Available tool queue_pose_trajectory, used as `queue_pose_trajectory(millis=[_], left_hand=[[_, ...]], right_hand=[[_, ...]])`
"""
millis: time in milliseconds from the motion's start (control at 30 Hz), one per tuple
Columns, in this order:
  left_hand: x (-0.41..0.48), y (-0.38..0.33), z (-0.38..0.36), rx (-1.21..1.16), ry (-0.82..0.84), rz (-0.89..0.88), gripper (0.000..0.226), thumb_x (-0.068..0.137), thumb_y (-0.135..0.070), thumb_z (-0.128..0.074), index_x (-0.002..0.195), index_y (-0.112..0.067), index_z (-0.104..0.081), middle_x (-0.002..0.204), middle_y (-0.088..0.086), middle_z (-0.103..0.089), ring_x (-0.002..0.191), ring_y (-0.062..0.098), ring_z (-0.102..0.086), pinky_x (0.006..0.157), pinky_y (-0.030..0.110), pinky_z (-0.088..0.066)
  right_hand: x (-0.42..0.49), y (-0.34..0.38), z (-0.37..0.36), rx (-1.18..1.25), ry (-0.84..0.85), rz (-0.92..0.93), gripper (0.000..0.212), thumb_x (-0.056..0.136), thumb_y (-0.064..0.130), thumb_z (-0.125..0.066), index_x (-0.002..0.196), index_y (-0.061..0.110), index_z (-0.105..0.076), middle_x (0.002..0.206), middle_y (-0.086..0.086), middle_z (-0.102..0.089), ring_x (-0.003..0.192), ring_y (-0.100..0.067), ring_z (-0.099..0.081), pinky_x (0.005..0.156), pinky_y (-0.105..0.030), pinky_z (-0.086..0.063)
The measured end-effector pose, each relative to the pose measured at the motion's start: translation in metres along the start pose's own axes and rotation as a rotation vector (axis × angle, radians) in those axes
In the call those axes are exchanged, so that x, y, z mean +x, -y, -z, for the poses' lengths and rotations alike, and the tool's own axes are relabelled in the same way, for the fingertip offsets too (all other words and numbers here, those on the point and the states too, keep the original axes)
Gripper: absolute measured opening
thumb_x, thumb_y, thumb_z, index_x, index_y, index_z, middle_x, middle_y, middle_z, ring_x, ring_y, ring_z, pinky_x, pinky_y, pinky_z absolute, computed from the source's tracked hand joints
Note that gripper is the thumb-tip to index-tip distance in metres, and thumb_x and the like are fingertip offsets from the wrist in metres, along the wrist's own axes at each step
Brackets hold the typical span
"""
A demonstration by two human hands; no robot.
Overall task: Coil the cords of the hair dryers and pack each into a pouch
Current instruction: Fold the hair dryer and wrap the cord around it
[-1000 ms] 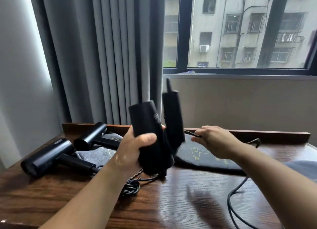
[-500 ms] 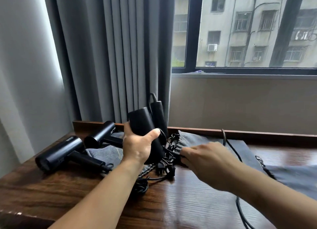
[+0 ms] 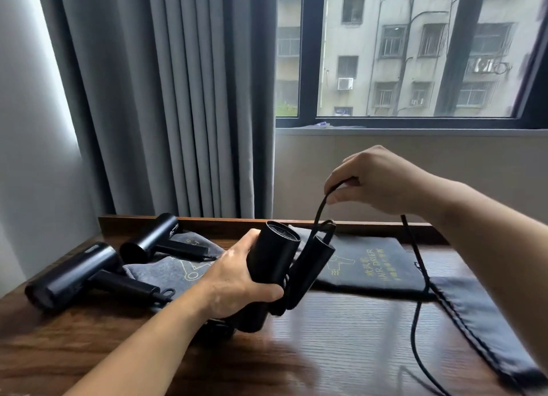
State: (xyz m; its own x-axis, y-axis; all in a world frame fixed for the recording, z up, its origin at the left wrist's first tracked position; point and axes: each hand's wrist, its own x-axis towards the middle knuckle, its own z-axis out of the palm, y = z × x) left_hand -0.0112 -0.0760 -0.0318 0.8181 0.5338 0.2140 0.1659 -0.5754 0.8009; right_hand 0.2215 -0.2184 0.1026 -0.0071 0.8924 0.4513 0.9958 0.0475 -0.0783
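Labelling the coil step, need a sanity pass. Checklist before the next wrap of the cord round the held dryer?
1. Left hand grips the black cylindrical hair dryer: ok.
2. Right hand pinches the thin black cord, raised above the dryer: ok.
3. Cord coiled: not ok, a long loose run trails over the brown wooden table.
4. Cord free of snags to the plug: cannot tell, it leaves the frame at the bottom.
5. Dark grey fabric pouch with yellow print lies flat behind the dryer: ok.
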Motion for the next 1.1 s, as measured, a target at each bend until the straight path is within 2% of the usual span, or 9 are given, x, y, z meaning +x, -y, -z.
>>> queue_pose_trajectory(millis=[100, 267, 367, 433, 567, 767, 833, 967, 1100], left_hand=[[-0.004, -0.009, 0.004, -0.11, 0.137, -0.076, 0.072, 0.064, -0.015, -0.086, 0.126, -0.032, -0.053, 0.104, 0.005, -0.072, 0.099, 0.029, -0.07, 0.087, 0.055, -0.058], [-0.006, -0.018, 0.002, -0.517, 0.22, -0.162, 0.068, 0.059, -0.007, -0.079, 0.123, -0.015, -0.057, 0.105, 0.013, -0.068, 0.097, 0.03, -0.066, 0.081, 0.04, -0.055], [-0.001, -0.021, -0.002, -0.751, 0.205, -0.249, 0.052, 0.066, -0.008, -0.072, 0.113, 0.005, -0.054, 0.096, 0.02, -0.062, 0.088, 0.033, -0.063, 0.076, 0.042, -0.054], [0.001, -0.027, -0.005, -0.917, 0.103, -0.25, 0.051, 0.067, -0.009, -0.071, 0.113, 0.007, -0.055, 0.097, 0.021, -0.063, 0.086, 0.034, -0.064, 0.075, 0.042, -0.056], [0.01, -0.035, -0.009, -1.101, -0.213, -0.168, 0.066, 0.066, -0.016, -0.076, 0.127, -0.001, -0.054, 0.106, 0.022, -0.064, 0.096, 0.039, -0.068, 0.081, 0.052, -0.058], [0.014, -0.03, -0.002, -0.94, -0.539, -0.12, 0.046, 0.071, -0.007, -0.077, 0.114, -0.013, -0.061, 0.098, 0.013, -0.064, 0.092, 0.037, -0.068, 0.082, 0.066, -0.057], [0.014, -0.026, -0.005, -0.866, -0.599, -0.088, 0.044, 0.067, -0.01, -0.082, 0.106, -0.018, -0.063, 0.093, 0.008, -0.067, 0.09, 0.034, -0.071, 0.081, 0.061, -0.06], [0.013, -0.019, -0.013, -0.547, -0.706, -0.043, 0.055, 0.059, -0.024, -0.088, 0.106, -0.024, -0.059, 0.096, 0.001, -0.071, 0.092, 0.026, -0.072, 0.079, 0.045, -0.063], [0.007, -0.021, -0.013, -0.177, -0.659, -0.096, 0.064, 0.065, -0.028, -0.091, 0.114, -0.03, -0.05, 0.096, -0.008, -0.066, 0.09, 0.013, -0.068, 0.076, 0.04, -0.062]], right_hand=[[0.002, -0.012, -0.014, 0.067, -0.005, -0.056, 0.007, 0.083, 0.038, -0.08, 0.088, 0.033, -0.079, 0.081, 0.018, -0.074, 0.082, -0.003, -0.066, 0.078, -0.02, -0.048], [-0.003, -0.025, -0.042, 0.097, -0.008, -0.204, 0.006, 0.087, 0.04, -0.076, 0.086, 0.034, -0.079, 0.079, 0.018, -0.075, 0.081, -0.003, -0.066, 0.077, -0.019, -0.05], [-0.01, -0.022, -0.059, 0.152, -0.013, -0.279, 0.029, 0.091, 0.033, -0.071, 0.063, 0.04, -0.071, 0.053, 0.023, -0.061, 0.061, 0.007, -0.056, 0.062, -0.007, -0.04], [-0.016, -0.013, -0.072, 0.178, 0.01, -0.295, 0.04, 0.094, 0.037, -0.067, 0.054, 0.042, -0.065, 0.046, 0.015, -0.051, 0.052, -0.005, -0.048, 0.057, -0.015, -0.039], [-0.032, 0.006, -0.099, 0.105, 0.035, -0.237, 0.045, 0.098, 0.051, -0.053, 0.076, 0.013, -0.063, 0.059, -0.006, -0.04, 0.068, -0.024, -0.031, 0.066, -0.036, -0.04], [-0.059, 0.043, -0.107, 0.113, 0.166, -0.193, 0.035, 0.103, 0.048, -0.046, 0.107, 0.019, -0.065, 0.094, -0.002, -0.072, 0.087, -0.025, -0.058, 0.078, -0.037, -0.049], [-0.06, 0.055, -0.099, 0.165, 0.268, -0.23, 0.031, 0.105, 0.041, -0.046, 0.108, 0.018, -0.065, 0.095, -0.001, -0.071, 0.089, -0.023, -0.06, 0.082, -0.037, -0.049], [-0.061, 0.074, -0.083, 0.157, 0.385, -0.291, 0.03, 0.106, 0.036, -0.044, 0.101, 0.014, -0.064, 0.069, 0.003, -0.054, 0.062, -0.012, -0.047, 0.057, -0.024, -0.037], [-0.061, 0.084, -0.057, 0.054, 0.447, -0.315, 0.03, 0.104, 0.04, -0.046, 0.107, 0.019, -0.067, 0.092, 0.0, -0.068, 0.086, -0.02, -0.062, 0.079, -0.036, -0.052]])
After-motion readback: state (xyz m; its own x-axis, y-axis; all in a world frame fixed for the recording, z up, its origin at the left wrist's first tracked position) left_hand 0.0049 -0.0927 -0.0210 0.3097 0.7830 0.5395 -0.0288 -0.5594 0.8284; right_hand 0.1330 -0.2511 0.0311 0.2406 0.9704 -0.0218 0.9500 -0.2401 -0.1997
